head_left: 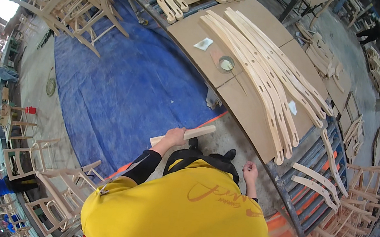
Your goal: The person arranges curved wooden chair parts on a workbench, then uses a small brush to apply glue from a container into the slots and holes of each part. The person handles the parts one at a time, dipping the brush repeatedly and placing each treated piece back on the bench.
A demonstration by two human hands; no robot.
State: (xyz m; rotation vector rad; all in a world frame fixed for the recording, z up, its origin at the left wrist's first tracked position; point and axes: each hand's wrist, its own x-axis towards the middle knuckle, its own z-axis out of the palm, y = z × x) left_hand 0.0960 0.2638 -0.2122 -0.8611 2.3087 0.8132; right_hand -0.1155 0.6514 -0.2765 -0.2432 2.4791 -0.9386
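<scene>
The left arm, in a long black sleeve under a yellow garment, reaches forward and inward, its wrist bare. The bare left grip has its fingers wrapped closed. The right forearm, bare near the wrist, points forward; the bare right grip is held low, fingers loosely curled.

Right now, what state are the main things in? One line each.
Left hand: closed on wooden bar
Wooden bar: held slantwise
Right hand: fingers curled, nothing visible held
Blue sheet: spread out, creased
Slotted wooden pieces: lying side by side on brown board
Round container: uncovered, pale contents
</scene>
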